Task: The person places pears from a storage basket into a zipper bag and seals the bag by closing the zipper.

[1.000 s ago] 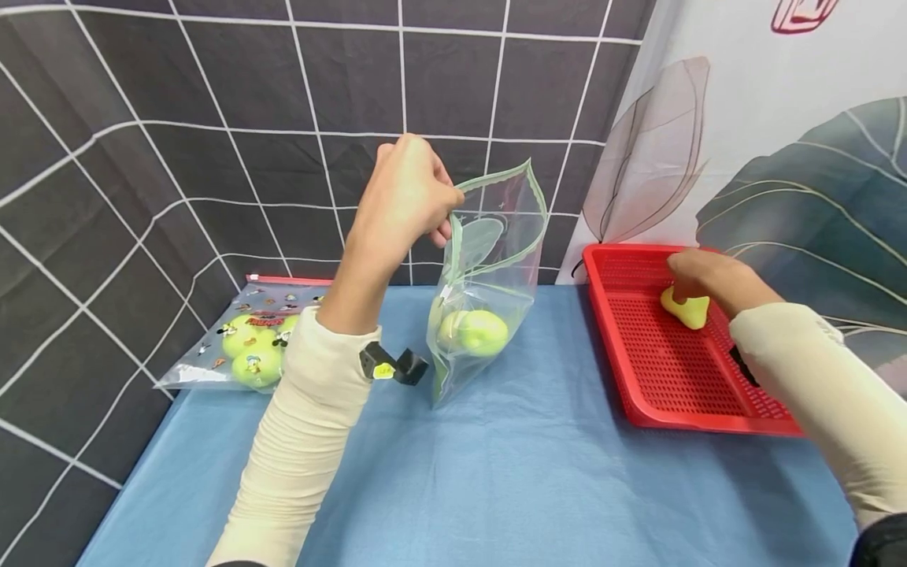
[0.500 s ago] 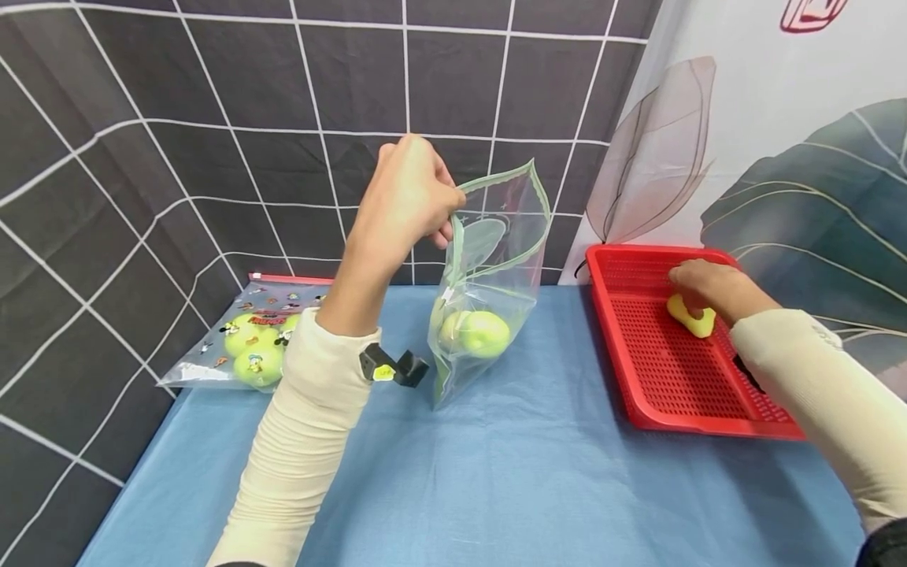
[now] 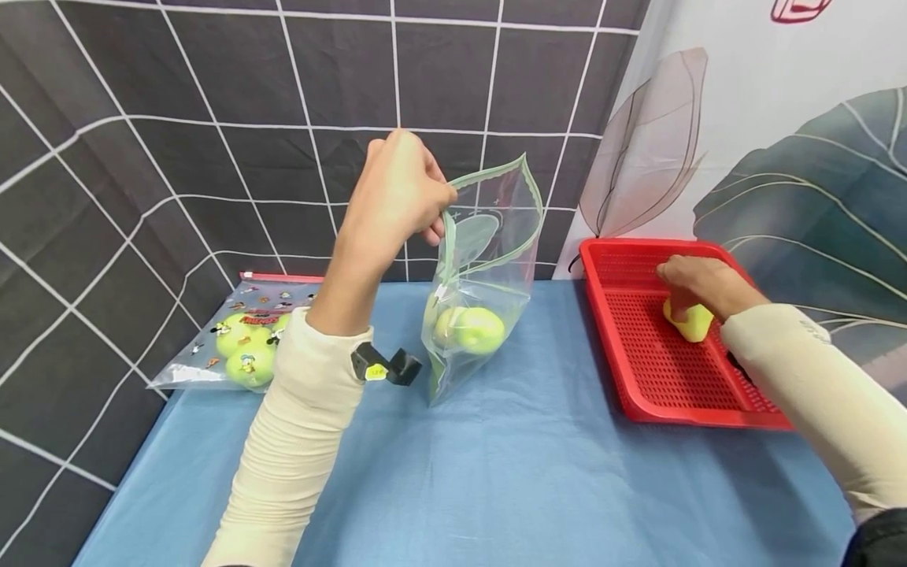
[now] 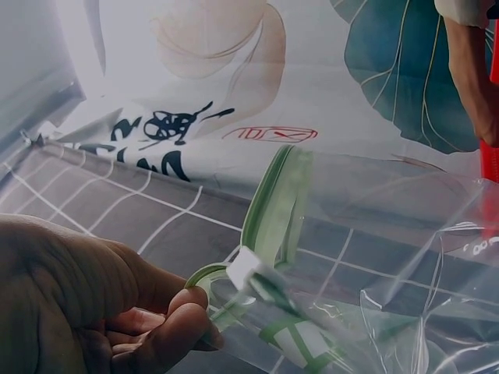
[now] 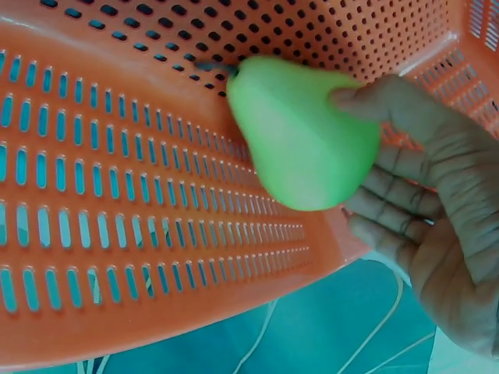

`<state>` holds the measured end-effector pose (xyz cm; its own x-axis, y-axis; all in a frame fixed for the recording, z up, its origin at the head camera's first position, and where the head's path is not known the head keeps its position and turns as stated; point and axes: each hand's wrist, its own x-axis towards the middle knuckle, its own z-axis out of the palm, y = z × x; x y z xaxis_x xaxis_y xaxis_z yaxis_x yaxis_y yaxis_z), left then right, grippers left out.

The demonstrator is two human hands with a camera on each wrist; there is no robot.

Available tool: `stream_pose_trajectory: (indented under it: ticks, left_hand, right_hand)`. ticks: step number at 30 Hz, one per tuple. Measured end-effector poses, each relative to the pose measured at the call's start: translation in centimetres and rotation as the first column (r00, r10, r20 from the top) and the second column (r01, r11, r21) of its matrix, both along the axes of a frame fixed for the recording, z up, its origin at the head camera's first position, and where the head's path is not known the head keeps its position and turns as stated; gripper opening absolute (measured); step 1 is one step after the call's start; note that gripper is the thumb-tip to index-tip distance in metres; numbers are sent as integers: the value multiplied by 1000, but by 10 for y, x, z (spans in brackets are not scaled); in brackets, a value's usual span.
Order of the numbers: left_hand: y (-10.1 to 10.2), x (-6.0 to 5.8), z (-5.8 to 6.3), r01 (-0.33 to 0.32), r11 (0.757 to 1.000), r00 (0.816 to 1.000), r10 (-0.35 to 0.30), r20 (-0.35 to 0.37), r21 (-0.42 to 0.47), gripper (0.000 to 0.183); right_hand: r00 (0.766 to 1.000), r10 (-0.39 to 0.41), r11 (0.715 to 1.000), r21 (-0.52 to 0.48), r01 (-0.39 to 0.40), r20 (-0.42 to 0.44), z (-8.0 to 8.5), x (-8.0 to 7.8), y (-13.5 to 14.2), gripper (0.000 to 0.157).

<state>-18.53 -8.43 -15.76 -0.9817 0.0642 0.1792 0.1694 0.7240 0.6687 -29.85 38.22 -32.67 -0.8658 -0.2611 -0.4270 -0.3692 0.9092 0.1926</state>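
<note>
My left hand (image 3: 404, 185) pinches the green zip rim of a clear zip bag (image 3: 527, 260), whose mouth gapes upward. In the left wrist view, thumb and fingers of the left hand (image 4: 117, 304) meet at the green zip strip (image 4: 273, 206), near a white slider (image 4: 245, 269). Green apples (image 3: 480, 330) sit low in the bag, which stands on the table. My right hand (image 3: 708, 285) is inside the red basket (image 3: 623, 378) and grips a yellow-green pear (image 3: 694, 323). In the right wrist view its thumb lies on the pear (image 5: 304, 140), with the fingers at the far side.
A second zip bag (image 3: 212, 366) with a red zip and cartoon prints lies at the left, holding several green fruits (image 3: 251, 362). Blue cloth (image 3: 496, 472) covers the table. A dark gridded curtain (image 3: 340, 79) hangs behind, beside a white leaf-print curtain (image 3: 744, 102).
My right fingers have shifted on the pear, and it has turned a little within the basket. The left hand keeps its hold on the bag rim. The head view has shifted slightly.
</note>
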Motion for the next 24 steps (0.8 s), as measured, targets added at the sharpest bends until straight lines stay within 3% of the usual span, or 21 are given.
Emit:
stream_pose_trajectory:
  ticks: [6, 13, 20, 24]
  left_hand:
    - [2, 1, 1, -2, 1000, 1000, 2, -4, -4, 27]
    - [2, 0, 0, -17, 1000, 1000, 17, 10, -2, 24]
    - [5, -1, 1, -7, 1000, 1000, 7, 9, -6, 24]
    - [6, 0, 1, -6, 1000, 1000, 6, 10, -11, 25]
  right_hand:
    - [999, -31, 992, -118, 36, 39, 6, 3, -4, 28]
    - [1000, 7, 956, -293, -1, 19, 10, 1, -9, 26]
    - [995, -16, 973, -227, 38, 99, 5, 1, -2, 26]
    - [979, -70, 980, -172, 104, 191, 8, 5, 3, 29]
